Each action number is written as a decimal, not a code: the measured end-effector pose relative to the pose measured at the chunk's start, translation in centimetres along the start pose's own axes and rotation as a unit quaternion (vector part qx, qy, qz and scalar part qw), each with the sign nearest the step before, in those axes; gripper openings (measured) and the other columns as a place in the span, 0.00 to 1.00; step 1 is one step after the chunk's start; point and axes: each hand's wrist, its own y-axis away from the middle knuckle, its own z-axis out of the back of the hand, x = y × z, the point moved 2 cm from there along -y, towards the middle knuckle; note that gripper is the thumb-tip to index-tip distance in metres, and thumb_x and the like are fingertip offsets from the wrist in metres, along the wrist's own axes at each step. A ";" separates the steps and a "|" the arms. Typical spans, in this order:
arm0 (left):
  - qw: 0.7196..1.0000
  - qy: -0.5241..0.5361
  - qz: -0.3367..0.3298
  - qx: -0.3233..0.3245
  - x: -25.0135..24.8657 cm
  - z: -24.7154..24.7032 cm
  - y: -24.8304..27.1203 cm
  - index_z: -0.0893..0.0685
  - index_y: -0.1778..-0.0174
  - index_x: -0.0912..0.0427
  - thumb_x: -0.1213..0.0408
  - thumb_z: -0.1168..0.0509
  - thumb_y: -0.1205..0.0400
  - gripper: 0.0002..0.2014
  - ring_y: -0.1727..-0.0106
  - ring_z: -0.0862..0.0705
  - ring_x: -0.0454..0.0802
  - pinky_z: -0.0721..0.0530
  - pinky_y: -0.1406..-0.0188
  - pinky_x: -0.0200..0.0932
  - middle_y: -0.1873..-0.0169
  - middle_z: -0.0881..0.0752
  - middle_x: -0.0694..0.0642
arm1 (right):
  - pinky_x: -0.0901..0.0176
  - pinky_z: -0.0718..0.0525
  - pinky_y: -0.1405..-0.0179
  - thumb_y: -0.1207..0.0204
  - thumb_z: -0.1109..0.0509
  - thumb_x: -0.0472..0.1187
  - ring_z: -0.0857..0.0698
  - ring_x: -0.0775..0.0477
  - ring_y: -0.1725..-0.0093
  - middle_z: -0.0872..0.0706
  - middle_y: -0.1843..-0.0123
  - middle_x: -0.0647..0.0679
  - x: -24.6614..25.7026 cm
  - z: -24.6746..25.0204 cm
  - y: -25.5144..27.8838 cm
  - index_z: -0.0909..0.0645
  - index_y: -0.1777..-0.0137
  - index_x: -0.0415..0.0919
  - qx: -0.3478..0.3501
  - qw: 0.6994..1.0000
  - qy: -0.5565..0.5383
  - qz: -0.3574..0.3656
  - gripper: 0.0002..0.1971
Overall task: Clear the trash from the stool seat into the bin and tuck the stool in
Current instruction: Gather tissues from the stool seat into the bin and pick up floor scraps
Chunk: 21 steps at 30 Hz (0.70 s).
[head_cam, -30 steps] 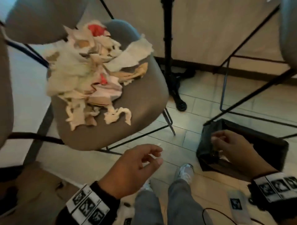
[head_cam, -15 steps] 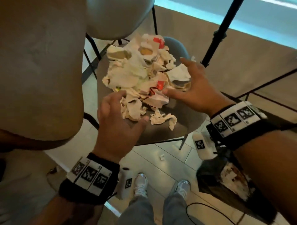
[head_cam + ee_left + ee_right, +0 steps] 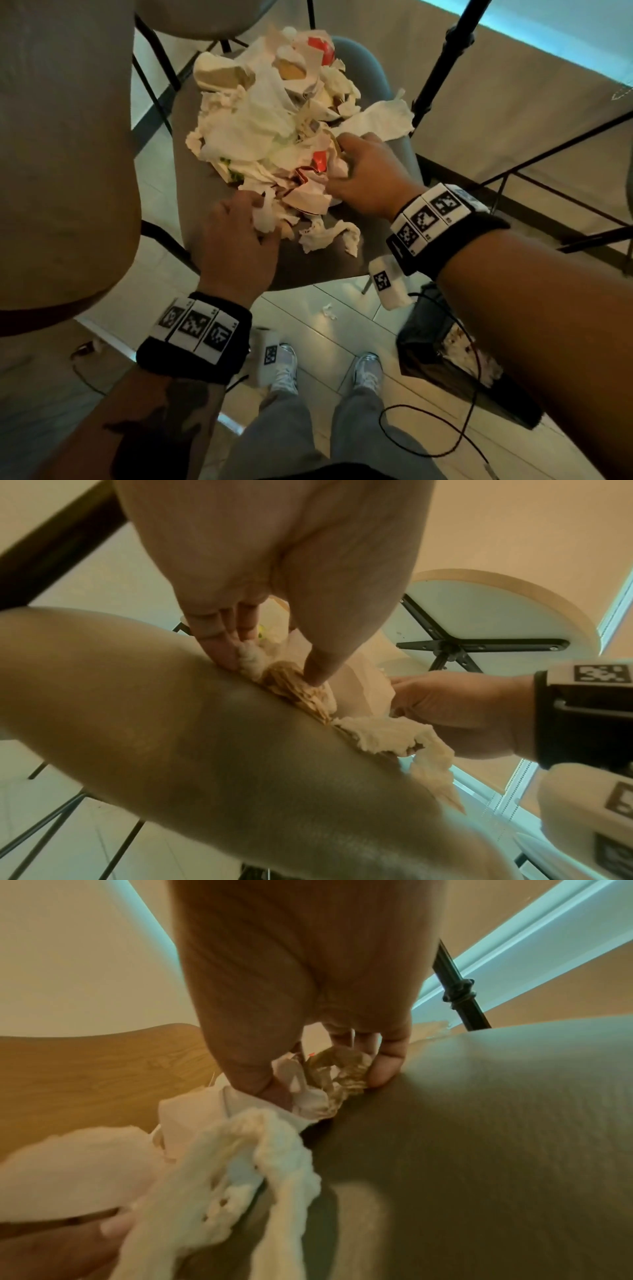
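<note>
A heap of crumpled white, tan and red paper trash (image 3: 274, 113) covers the grey stool seat (image 3: 308, 263). My left hand (image 3: 239, 233) lies at the heap's near edge, its fingers and thumb pinching white and tan scraps (image 3: 284, 677) against the seat (image 3: 205, 750). My right hand (image 3: 359, 174) is at the heap's right side, fingers curled round crumpled tan and white paper (image 3: 329, 1077). A twisted white napkin (image 3: 325, 234) lies loose on the seat between my wrists. The black bin (image 3: 445, 356) stands on the floor at lower right, with paper inside.
A beige chair back (image 3: 65, 154) rises close on the left. A black tripod pole (image 3: 442, 58) and thin black metal frames (image 3: 548, 144) stand to the right. One small paper scrap (image 3: 329, 310) lies on the tiled floor by my shoes (image 3: 368, 370). A round table (image 3: 479, 620) is above.
A second ago my right hand was at the bin and the left hung free. Both went to the heap, and since half a second ago their fingers closed on scraps at its near edge.
</note>
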 end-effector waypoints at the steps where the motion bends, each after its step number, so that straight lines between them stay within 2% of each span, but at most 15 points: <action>1: 1.000 -0.002 0.000 -0.002 0.2 -0.2 -0.2 0.23 0.34 0.52 0.52 0.30 0.18 0.19 0.41 0.18 0.60 0.15 0.44 0.57 0.42 0.17 0.60 | 0.57 0.24 0.54 0.29 0.22 0.58 0.20 0.45 0.43 0.21 0.42 0.50 0.0 -0.2 -0.1 0.25 0.41 0.57 -0.006 1.000 -0.019 0.000 0.21; 3: 1.000 0.010 0.005 0.000 0.4 -0.4 -0.4 0.23 0.37 0.49 0.54 0.30 0.18 0.15 0.42 0.15 0.57 0.12 0.45 0.60 0.44 0.15 0.56 | 0.62 0.23 0.60 0.30 0.20 0.53 0.17 0.50 0.49 0.17 0.46 0.51 -0.2 -0.3 -0.2 0.22 0.40 0.52 -0.011 0.998 -0.066 -0.010 0.21; 5: 0.999 0.030 0.013 -0.001 0.4 -0.4 -0.2 0.23 0.38 0.48 0.63 0.29 0.19 0.15 0.43 0.15 0.56 0.12 0.45 0.61 0.43 0.15 0.55 | 0.66 0.24 0.65 0.31 0.19 0.46 0.16 0.55 0.53 0.16 0.50 0.54 -0.3 -0.1 -0.1 0.21 0.40 0.50 -0.011 0.993 -0.115 -0.021 0.21; 7: 0.998 0.052 0.010 -0.021 0.2 -0.2 0.1 0.21 0.41 0.49 0.68 0.31 0.18 0.13 0.46 0.15 0.55 0.13 0.45 0.62 0.47 0.15 0.55 | 0.66 0.23 0.65 0.30 0.20 0.46 0.15 0.57 0.54 0.15 0.52 0.55 -0.5 0.4 0.1 0.21 0.41 0.50 -0.027 0.987 -0.156 -0.028 0.19; 9: 0.996 0.082 0.008 -0.036 -0.1 0.0 0.3 0.21 0.43 0.48 0.67 0.34 0.17 0.10 0.48 0.16 0.56 0.14 0.45 0.62 0.49 0.15 0.55 | 0.68 0.18 0.64 0.28 0.20 0.47 0.15 0.60 0.54 0.14 0.53 0.57 -0.7 1.0 0.4 0.21 0.42 0.51 -0.052 0.976 -0.208 -0.047 0.17; 10: 0.994 0.097 0.009 -0.044 -0.3 0.3 0.2 0.22 0.44 0.46 0.65 0.34 0.16 0.10 0.49 0.16 0.55 0.14 0.46 0.63 0.50 0.15 0.54 | 0.67 0.14 0.60 0.27 0.20 0.48 0.14 0.59 0.54 0.13 0.52 0.57 -0.8 1.3 0.5 0.21 0.42 0.51 -0.063 0.967 -0.239 -0.059 0.17; 12: 0.991 0.121 0.011 -0.063 -0.9 0.7 0.1 0.24 0.45 0.43 0.63 0.34 0.16 0.10 0.50 0.16 0.54 0.13 0.48 0.63 0.49 0.16 0.54 | 0.54 0.09 0.49 0.28 0.20 0.49 0.11 0.54 0.49 0.11 0.48 0.52 -1.0 1.8 0.6 0.20 0.39 0.49 -0.078 0.952 -0.286 -0.078 0.20; 13: 0.988 0.134 0.009 -0.074 -1.1 1.0 0.1 0.24 0.46 0.43 0.63 0.33 0.16 0.10 0.51 0.16 0.54 0.13 0.49 0.61 0.49 0.16 0.54 | 0.48 0.09 0.46 0.29 0.19 0.50 0.11 0.52 0.47 0.11 0.46 0.52 -1.1 2.1 0.6 0.20 0.38 0.49 -0.085 0.947 -0.298 -0.084 0.22; 15: 0.983 0.155 0.004 -0.095 -1.7 1.5 0.1 0.24 0.45 0.45 0.64 0.33 0.15 0.09 0.53 0.16 0.55 0.13 0.53 0.53 0.50 0.16 0.56 | 0.45 0.09 0.43 0.31 0.19 0.50 0.11 0.53 0.46 0.11 0.46 0.53 -1.1 2.8 0.6 0.21 0.40 0.52 -0.101 0.939 -0.317 -0.086 0.21; 17: 0.978 0.175 -0.009 -0.109 -1.9 1.8 0.0 0.22 0.44 0.50 0.65 0.32 0.15 0.08 0.53 0.15 0.55 0.17 0.57 0.41 0.50 0.15 0.58 | 0.44 0.09 0.43 0.31 0.18 0.49 0.10 0.52 0.47 0.10 0.47 0.53 -1.0 3.5 0.8 0.21 0.45 0.55 -0.118 0.932 -0.334 -0.081 0.18; 19: 0.975 0.185 -0.020 -0.121 -2.2 2.3 0.1 0.21 0.44 0.52 0.66 0.31 0.15 0.08 0.52 0.15 0.52 0.20 0.56 0.31 0.50 0.15 0.57 | 0.43 0.08 0.45 0.31 0.18 0.49 0.09 0.53 0.48 0.09 0.49 0.54 -0.9 4.4 1.1 0.21 0.47 0.57 -0.128 0.928 -0.344 -0.073 0.17; 21: 0.971 0.196 -0.036 -0.130 -2.7 2.8 0.4 0.22 0.44 0.52 0.67 0.30 0.15 0.08 0.51 0.16 0.47 0.21 0.54 0.23 0.50 0.15 0.54 | 0.44 0.07 0.48 0.30 0.17 0.48 0.08 0.53 0.49 0.08 0.49 0.54 -0.8 5.4 1.8 0.19 0.45 0.56 -0.130 0.921 -0.363 -0.059 0.17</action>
